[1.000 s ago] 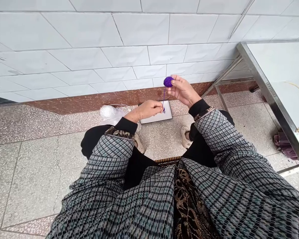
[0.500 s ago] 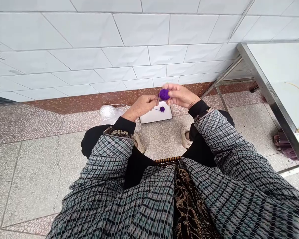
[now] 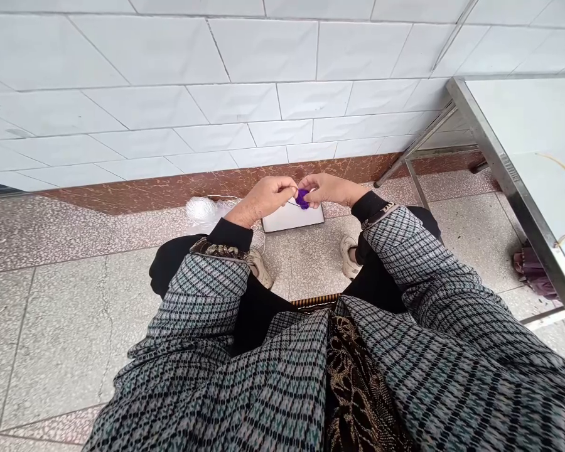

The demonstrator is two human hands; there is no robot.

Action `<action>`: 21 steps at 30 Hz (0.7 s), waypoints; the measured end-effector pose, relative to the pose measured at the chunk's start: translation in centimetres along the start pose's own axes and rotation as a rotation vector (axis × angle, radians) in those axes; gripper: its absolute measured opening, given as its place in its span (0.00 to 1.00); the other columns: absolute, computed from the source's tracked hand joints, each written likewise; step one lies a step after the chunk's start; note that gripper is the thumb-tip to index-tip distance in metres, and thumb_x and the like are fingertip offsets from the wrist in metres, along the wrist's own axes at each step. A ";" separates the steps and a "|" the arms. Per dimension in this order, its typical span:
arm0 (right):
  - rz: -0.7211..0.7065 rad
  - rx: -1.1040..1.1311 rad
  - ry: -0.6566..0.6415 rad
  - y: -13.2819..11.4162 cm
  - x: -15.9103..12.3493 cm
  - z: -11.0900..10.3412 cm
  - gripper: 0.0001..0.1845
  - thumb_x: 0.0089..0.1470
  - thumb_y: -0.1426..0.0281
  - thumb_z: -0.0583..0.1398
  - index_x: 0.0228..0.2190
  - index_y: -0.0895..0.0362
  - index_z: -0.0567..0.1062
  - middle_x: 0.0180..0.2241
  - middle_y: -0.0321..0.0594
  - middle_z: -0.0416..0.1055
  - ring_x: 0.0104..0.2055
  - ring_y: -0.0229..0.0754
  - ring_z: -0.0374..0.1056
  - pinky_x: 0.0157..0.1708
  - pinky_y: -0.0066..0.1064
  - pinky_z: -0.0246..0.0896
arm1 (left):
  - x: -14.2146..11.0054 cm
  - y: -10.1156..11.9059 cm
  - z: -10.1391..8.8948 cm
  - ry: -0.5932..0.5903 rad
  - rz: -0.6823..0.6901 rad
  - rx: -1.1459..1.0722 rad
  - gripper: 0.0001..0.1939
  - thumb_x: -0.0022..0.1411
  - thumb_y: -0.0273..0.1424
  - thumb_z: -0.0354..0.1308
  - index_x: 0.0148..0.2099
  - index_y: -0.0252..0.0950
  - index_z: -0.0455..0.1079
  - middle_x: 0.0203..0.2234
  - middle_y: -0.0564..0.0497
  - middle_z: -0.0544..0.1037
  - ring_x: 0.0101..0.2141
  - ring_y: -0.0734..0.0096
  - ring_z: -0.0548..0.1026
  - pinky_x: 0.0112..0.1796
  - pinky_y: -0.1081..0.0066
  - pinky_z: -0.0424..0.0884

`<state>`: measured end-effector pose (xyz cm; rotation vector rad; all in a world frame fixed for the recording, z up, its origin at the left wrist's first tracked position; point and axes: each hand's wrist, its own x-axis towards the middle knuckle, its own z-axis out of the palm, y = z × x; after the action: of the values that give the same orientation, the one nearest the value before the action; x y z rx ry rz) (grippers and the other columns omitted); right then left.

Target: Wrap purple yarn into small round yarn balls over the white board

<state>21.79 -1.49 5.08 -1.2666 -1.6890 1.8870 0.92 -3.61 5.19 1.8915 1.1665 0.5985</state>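
Observation:
Between my two hands is a small ball of purple yarn [image 3: 302, 199]. My right hand [image 3: 328, 189] is closed on it from the right, thumb and fingers round its side. My left hand [image 3: 274, 193] pinches the purple strand just left of the ball, fingertips almost touching it. Below both hands, a shallow white box [image 3: 287, 220] with a dark edge rests on the floor. The second, smaller purple ball in that box is hidden behind my hands or the held ball.
A ball of white yarn [image 3: 200, 210] in clear plastic lies left of the box near the wall. My shoes [image 3: 349, 257] flank the box. A metal-framed table [image 3: 494, 150] stands at the right, with a dark purple bundle [image 3: 534, 273] beneath. White tiled wall [image 3: 254, 53] rises ahead.
My right hand has lowered and turned with the purple ball, bringing it down and slightly left against my left fingertips. My left hand stays nearly in place.

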 end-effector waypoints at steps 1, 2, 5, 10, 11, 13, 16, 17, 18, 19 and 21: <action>-0.006 0.006 -0.043 -0.2 -0.3 0.0 0.13 0.54 0.85 0.69 0.36 0.58 0.76 0.29 0.33 0.75 0.26 0.31 0.68 0.25 0.21 0.68 | 0.0 0.0 -0.1 0.038 -0.007 0.016 0.09 0.61 0.29 0.55 0.29 0.36 0.71 0.20 0.56 0.68 0.24 0.73 0.64 0.30 0.71 0.60; -0.021 0.035 -0.078 -0.4 -0.5 0.0 0.13 0.54 0.84 0.69 0.37 0.59 0.76 0.29 0.33 0.75 0.26 0.31 0.67 0.26 0.21 0.69 | 0.1 -0.1 -0.2 0.069 -0.013 0.031 0.09 0.62 0.29 0.55 0.29 0.36 0.71 0.20 0.56 0.68 0.25 0.73 0.64 0.30 0.71 0.60; -0.117 0.232 -0.085 -0.8 -0.8 -0.4 0.13 0.54 0.79 0.70 0.39 0.58 0.75 0.32 0.33 0.75 0.27 0.30 0.67 0.29 0.22 0.70 | 0.3 -0.3 -0.2 0.114 -0.030 0.045 0.10 0.63 0.30 0.55 0.29 0.36 0.70 0.20 0.56 0.69 0.26 0.72 0.64 0.31 0.70 0.60; -0.289 0.500 0.263 -1.1 -0.4 -1.3 0.19 0.58 0.65 0.72 0.42 0.55 0.70 0.35 0.34 0.73 0.34 0.32 0.73 0.33 0.21 0.72 | 0.3 -0.4 0.4 -0.096 -0.007 0.029 0.09 0.62 0.31 0.56 0.30 0.36 0.73 0.21 0.55 0.71 0.25 0.73 0.67 0.32 0.71 0.62; -0.286 0.502 0.325 -1.0 -0.2 -1.4 0.18 0.60 0.64 0.72 0.42 0.54 0.69 0.35 0.34 0.73 0.34 0.32 0.74 0.33 0.20 0.72 | 0.3 -0.3 0.5 -0.173 0.016 0.022 0.09 0.61 0.31 0.56 0.31 0.36 0.74 0.21 0.55 0.71 0.25 0.73 0.67 0.32 0.71 0.62; -0.248 0.464 0.382 -0.5 0.4 -1.4 0.15 0.63 0.65 0.70 0.41 0.55 0.68 0.34 0.34 0.73 0.33 0.32 0.74 0.32 0.20 0.72 | 0.0 0.0 0.6 -0.292 0.065 0.000 0.09 0.61 0.33 0.57 0.32 0.35 0.76 0.22 0.54 0.73 0.24 0.75 0.67 0.32 0.72 0.62; -0.122 0.295 0.316 0.4 0.9 -0.8 0.12 0.62 0.76 0.68 0.39 0.56 0.69 0.30 0.34 0.73 0.28 0.31 0.72 0.28 0.20 0.71 | -0.3 0.4 0.3 -0.298 0.085 -0.039 0.11 0.61 0.34 0.57 0.33 0.35 0.77 0.23 0.53 0.74 0.25 0.75 0.67 0.31 0.72 0.63; -0.074 0.211 0.245 0.6 0.8 -0.5 0.13 0.60 0.79 0.68 0.38 0.56 0.69 0.29 0.34 0.74 0.26 0.31 0.71 0.26 0.20 0.70 | -0.3 0.4 0.1 -0.256 0.076 -0.046 0.11 0.61 0.34 0.56 0.33 0.35 0.77 0.24 0.53 0.74 0.25 0.74 0.67 0.31 0.71 0.63; -0.036 0.133 0.156 0.6 0.7 -0.3 0.14 0.57 0.82 0.68 0.37 0.57 0.70 0.29 0.34 0.75 0.25 0.31 0.70 0.24 0.20 0.69 | -0.3 0.4 0.0 -0.201 0.061 -0.049 0.10 0.61 0.33 0.56 0.32 0.35 0.76 0.23 0.53 0.74 0.25 0.74 0.67 0.31 0.71 0.63; -0.013 0.073 0.058 0.5 0.4 -0.1 0.15 0.55 0.84 0.68 0.37 0.57 0.71 0.29 0.35 0.75 0.25 0.31 0.70 0.23 0.20 0.68 | -0.3 0.3 -0.2 -0.139 0.040 -0.048 0.10 0.61 0.33 0.56 0.32 0.35 0.75 0.23 0.53 0.73 0.25 0.74 0.67 0.31 0.71 0.63; -0.020 0.040 -0.128 0.2 -0.3 -0.1 0.15 0.52 0.85 0.69 0.37 0.58 0.73 0.31 0.35 0.77 0.25 0.31 0.71 0.24 0.22 0.69 | -0.2 0.1 -0.5 -0.024 -0.008 -0.029 0.09 0.60 0.31 0.55 0.30 0.35 0.74 0.21 0.54 0.71 0.25 0.73 0.66 0.31 0.71 0.62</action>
<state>22.08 -1.68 4.97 -1.1311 -1.7101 2.0185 0.53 -3.59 5.50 1.8641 1.1436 0.5842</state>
